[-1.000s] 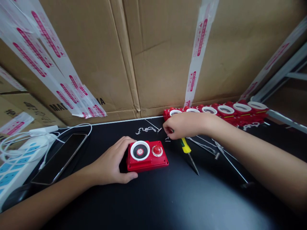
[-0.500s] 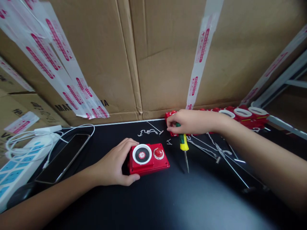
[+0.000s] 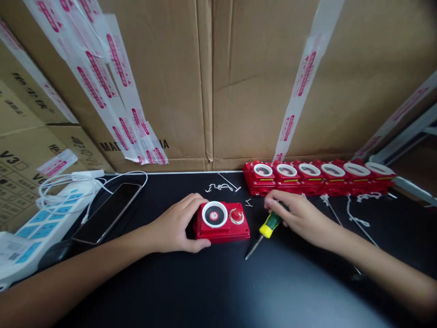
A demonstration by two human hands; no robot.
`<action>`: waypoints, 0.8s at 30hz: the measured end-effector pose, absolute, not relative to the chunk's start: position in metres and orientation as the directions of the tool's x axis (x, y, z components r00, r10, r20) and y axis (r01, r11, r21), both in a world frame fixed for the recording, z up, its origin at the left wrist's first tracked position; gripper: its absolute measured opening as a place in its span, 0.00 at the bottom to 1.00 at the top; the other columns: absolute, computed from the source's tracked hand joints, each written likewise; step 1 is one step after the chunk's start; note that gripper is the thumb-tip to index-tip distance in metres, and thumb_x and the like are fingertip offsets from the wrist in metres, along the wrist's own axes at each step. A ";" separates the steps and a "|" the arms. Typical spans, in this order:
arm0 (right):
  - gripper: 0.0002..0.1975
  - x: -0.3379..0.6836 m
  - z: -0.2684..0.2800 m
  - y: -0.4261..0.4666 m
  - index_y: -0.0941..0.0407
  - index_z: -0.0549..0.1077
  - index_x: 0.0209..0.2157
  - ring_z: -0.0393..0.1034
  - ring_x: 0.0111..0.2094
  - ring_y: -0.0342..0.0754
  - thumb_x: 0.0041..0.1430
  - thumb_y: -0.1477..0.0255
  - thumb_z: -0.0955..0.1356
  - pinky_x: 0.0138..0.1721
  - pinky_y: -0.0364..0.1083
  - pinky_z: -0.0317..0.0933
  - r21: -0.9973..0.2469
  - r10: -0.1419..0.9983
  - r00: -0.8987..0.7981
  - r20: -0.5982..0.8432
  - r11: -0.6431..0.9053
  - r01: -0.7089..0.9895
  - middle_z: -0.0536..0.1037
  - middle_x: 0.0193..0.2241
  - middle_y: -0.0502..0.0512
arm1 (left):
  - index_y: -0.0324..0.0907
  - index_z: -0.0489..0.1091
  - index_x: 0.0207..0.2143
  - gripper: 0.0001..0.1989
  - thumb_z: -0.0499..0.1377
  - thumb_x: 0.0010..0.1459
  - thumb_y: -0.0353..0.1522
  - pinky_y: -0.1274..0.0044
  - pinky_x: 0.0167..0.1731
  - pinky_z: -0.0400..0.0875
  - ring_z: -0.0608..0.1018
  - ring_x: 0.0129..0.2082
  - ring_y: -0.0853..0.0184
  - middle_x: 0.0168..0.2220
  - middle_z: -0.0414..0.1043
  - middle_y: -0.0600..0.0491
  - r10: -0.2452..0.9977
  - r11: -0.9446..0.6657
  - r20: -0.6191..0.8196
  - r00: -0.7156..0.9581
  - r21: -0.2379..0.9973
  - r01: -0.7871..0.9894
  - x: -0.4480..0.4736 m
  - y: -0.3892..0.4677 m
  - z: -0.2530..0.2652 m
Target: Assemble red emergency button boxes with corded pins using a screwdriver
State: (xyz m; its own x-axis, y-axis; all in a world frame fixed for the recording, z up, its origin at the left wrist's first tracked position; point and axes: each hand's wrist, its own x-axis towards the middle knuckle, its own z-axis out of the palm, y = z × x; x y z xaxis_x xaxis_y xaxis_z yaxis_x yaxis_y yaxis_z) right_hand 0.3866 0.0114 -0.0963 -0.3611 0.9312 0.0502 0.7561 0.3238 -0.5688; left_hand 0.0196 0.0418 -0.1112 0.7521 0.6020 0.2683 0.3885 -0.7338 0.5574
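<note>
My left hand grips the left end of a red alarm box lying on the black table, thumb at the front and fingers behind. On the box's top are a white-rimmed round sounder and a small red dome. To its right, my right hand is closed around the green and yellow handle of a screwdriver. The screwdriver's tip points down and left, near the box's front right corner, apart from it. A few small screws lie behind the box's right end.
A row of several similar red boxes stands along the cardboard at the back right, with white strings and metal rods before them. Behind my left hand lie a white string and a rod. A phone and a power strip lie left.
My right hand has come toward me from the row of red boxes, and the screwdriver has swung to point down-left. My left hand keeps its hold on the box. The view has shifted slightly.
</note>
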 end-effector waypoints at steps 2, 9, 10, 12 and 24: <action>0.22 0.390 -0.095 0.008 0.53 0.75 0.42 0.77 0.39 0.53 0.73 0.48 0.65 0.42 0.51 0.70 -0.547 0.878 -0.476 0.041 0.418 0.725 0.79 0.41 0.57 | 0.46 0.66 0.59 0.34 0.75 0.54 0.40 0.60 0.53 0.75 0.76 0.52 0.52 0.54 0.70 0.46 0.608 -0.732 0.269 0.747 0.553 0.397 0.020 0.041 -0.111; 0.27 0.391 -0.100 0.005 0.52 0.78 0.45 0.75 0.40 0.54 0.57 0.45 0.78 0.40 0.50 0.68 -0.468 0.738 -0.675 0.007 0.599 0.650 0.77 0.42 0.55 | 0.45 0.68 0.55 0.28 0.73 0.55 0.36 0.62 0.51 0.75 0.77 0.49 0.54 0.52 0.71 0.48 0.691 -0.664 0.271 0.671 0.605 0.439 0.023 0.042 -0.110; 0.25 0.391 -0.101 0.005 0.52 0.78 0.44 0.75 0.40 0.54 0.60 0.46 0.77 0.40 0.50 0.67 -0.457 0.731 -0.683 0.017 0.613 0.645 0.77 0.42 0.56 | 0.45 0.68 0.55 0.27 0.73 0.56 0.36 0.61 0.51 0.75 0.77 0.49 0.54 0.52 0.71 0.48 0.716 -0.641 0.273 0.643 0.623 0.448 0.023 0.043 -0.111; 0.20 0.389 -0.101 0.005 0.53 0.78 0.42 0.75 0.40 0.54 0.65 0.50 0.75 0.41 0.51 0.67 -0.438 0.724 -0.689 0.043 0.633 0.638 0.78 0.41 0.57 | 0.45 0.69 0.55 0.27 0.73 0.56 0.36 0.61 0.50 0.75 0.78 0.49 0.54 0.52 0.72 0.48 0.755 -0.602 0.281 0.593 0.656 0.455 0.023 0.046 -0.111; 0.19 0.389 -0.099 0.010 0.54 0.78 0.41 0.76 0.41 0.55 0.69 0.52 0.73 0.44 0.52 0.70 -0.435 0.737 -0.670 0.084 0.632 0.641 0.79 0.41 0.60 | 0.45 0.70 0.61 0.29 0.72 0.60 0.39 0.59 0.60 0.77 0.79 0.59 0.51 0.58 0.74 0.43 0.739 -0.597 0.411 0.534 0.767 0.236 0.018 0.060 -0.121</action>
